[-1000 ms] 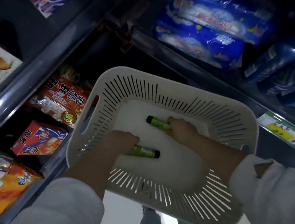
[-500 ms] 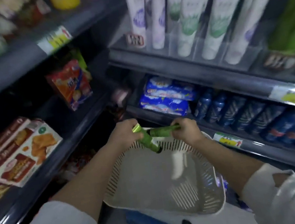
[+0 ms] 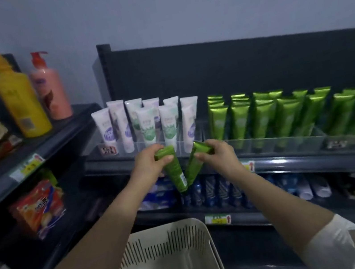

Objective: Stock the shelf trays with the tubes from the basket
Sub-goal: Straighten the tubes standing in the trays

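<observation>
2 glossy green tubes (image 3: 174, 172), caps down.

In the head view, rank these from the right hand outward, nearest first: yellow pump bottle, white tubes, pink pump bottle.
1. White tubes: on the shelf just beyond the right hand, which grips a green tube.
2. Pink pump bottle: on the upper left shelf.
3. Yellow pump bottle: left of the pink one, farthest.
</observation>
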